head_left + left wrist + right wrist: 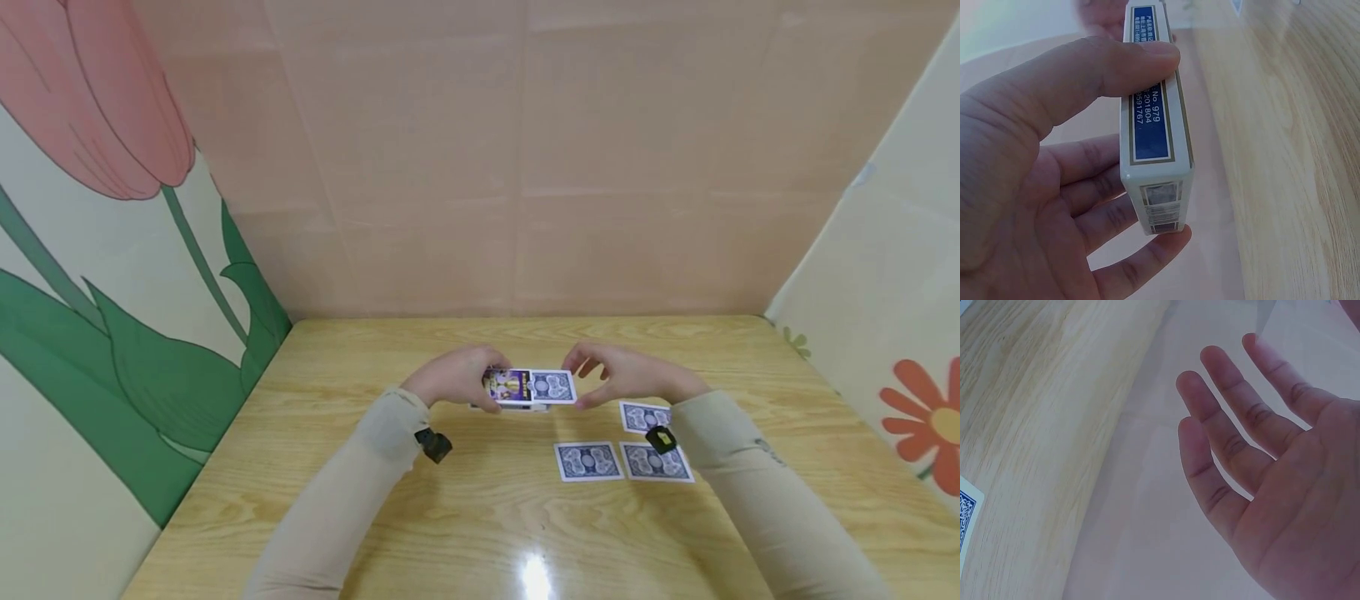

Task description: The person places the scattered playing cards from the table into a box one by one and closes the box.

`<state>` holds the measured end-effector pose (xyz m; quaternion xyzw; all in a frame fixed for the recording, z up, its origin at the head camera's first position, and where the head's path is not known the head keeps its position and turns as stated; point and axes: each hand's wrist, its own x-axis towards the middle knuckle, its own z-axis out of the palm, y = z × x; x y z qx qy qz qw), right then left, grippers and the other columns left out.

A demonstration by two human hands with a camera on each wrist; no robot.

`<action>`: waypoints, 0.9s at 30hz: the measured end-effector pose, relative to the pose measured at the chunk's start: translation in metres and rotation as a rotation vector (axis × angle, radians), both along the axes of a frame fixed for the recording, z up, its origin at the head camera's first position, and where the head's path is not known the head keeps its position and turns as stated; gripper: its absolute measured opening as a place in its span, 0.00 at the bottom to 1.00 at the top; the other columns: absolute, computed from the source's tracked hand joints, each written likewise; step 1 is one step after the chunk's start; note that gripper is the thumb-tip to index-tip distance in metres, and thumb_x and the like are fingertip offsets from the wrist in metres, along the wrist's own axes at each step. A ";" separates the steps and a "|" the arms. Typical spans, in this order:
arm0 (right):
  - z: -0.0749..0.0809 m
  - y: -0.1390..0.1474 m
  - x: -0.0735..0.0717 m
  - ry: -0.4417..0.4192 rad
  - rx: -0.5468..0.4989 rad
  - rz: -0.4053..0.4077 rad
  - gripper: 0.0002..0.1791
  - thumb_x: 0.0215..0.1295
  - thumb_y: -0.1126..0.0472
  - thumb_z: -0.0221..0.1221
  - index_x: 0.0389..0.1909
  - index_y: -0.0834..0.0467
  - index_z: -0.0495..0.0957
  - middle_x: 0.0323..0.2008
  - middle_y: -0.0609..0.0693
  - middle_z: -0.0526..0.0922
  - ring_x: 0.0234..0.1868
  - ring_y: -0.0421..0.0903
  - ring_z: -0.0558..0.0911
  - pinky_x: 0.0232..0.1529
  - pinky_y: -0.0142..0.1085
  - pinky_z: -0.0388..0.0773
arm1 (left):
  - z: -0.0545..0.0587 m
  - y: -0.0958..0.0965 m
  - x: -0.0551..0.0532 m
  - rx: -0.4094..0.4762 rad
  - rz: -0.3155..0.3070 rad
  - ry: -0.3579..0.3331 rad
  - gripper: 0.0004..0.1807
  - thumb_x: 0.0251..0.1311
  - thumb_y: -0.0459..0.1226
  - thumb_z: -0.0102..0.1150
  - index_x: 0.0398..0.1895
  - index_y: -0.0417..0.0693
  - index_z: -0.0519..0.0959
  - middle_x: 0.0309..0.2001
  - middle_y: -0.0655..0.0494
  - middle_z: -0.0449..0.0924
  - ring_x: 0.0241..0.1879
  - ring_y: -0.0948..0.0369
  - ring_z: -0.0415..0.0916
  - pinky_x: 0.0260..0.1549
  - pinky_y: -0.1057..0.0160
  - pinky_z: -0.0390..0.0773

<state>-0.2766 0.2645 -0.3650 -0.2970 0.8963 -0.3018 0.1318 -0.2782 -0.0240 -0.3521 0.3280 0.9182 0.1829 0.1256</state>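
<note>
My left hand [459,377] grips a playing card box [507,385] above the table, its face purple and gold. In the left wrist view the thumb lies on the box's blue-and-white side [1152,128], with fingers behind it. At the box's right end shows a blue-backed card [553,386]. My right hand [626,373] reaches in from the right, thumb and forefinger spread close around the card's outer corners. Its fingers [1232,440] are loosely bent, with nothing seen between them in the right wrist view.
Below my right forearm, three blue-backed cards lie face down: a left card [589,462], a right card [656,467] and a back card [641,415], partly covered by the wrist camera [662,439]. A pink wall covering [517,167] rises behind the wooden table [360,358].
</note>
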 end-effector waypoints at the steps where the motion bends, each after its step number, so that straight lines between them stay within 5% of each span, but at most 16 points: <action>1: 0.000 -0.001 0.000 -0.004 -0.001 -0.001 0.30 0.50 0.48 0.72 0.52 0.52 0.72 0.51 0.50 0.76 0.55 0.59 0.76 0.50 0.51 0.71 | 0.000 0.000 0.000 -0.001 -0.001 0.001 0.34 0.47 0.41 0.74 0.61 0.49 0.74 0.50 0.57 0.78 0.41 0.65 0.75 0.41 0.66 0.76; 27: -0.003 -0.017 0.000 -0.037 0.010 0.019 0.28 0.53 0.50 0.70 0.53 0.49 0.71 0.52 0.47 0.76 0.55 0.56 0.75 0.54 0.57 0.70 | -0.001 0.004 -0.001 0.005 0.003 -0.020 0.34 0.47 0.41 0.75 0.60 0.49 0.75 0.49 0.58 0.78 0.40 0.65 0.75 0.42 0.66 0.76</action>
